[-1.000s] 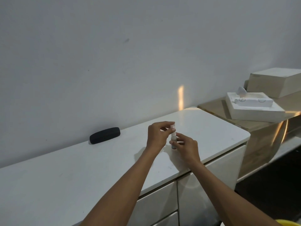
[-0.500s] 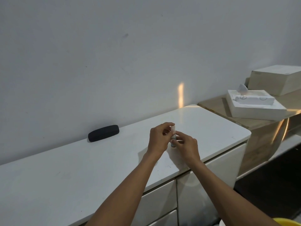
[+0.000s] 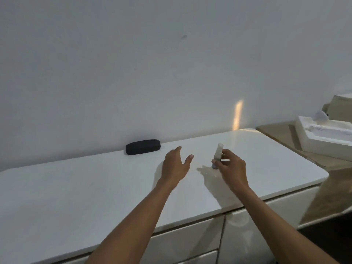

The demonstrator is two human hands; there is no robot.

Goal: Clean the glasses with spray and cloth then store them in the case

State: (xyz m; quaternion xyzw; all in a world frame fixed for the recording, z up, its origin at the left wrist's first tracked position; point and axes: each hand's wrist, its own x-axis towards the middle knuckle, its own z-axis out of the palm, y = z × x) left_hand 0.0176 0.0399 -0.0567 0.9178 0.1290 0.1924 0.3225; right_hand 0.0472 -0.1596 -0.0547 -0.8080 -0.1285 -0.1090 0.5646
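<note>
Two bare hands over a white countertop [image 3: 95, 187]. Right hand [image 3: 231, 168]: fingers [image 3: 226, 152] curled loosely around a small spray bottle [image 3: 217, 156], thumb and fingertips pinching its lower half; bottle upright, pale cap above the fingertips, its base at or just above the surface, cannot tell which. Left hand [image 3: 176, 164]: palm down, fingers spread wide, holding nothing, apart from the bottle, which stands to the right of its thumb. Black glasses case [image 3: 143, 146]: closed, lying flat against the wall, beyond and left of the left fingertips, not touched. White foam tray [image 3: 323, 138] well right of the right fingers, on a lower wooden surface.
</note>
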